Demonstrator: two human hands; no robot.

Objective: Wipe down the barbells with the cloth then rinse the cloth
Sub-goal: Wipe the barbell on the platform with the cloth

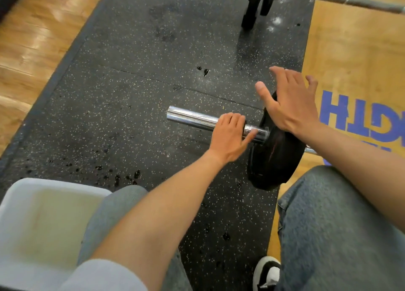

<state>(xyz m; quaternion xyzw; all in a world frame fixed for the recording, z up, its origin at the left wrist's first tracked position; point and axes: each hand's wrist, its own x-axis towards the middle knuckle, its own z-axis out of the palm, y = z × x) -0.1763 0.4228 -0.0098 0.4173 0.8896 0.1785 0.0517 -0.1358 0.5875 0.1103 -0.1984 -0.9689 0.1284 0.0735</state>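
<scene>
Gripping the sleeve (192, 118) with my left hand (230, 137), right hand (289, 106) spread open over the plate (274, 159), I see no cloth, so I judge wiping and rinsing in the tub (13, 203) remain.

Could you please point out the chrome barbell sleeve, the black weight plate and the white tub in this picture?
Chrome barbell sleeve (192, 117): head view, on its bare shaft near the free end.
Black weight plate (274, 157): head view, on its flat face.
White tub (28, 185): head view, on its far rim.

Bright, soft; edges perhaps blurred.
</scene>
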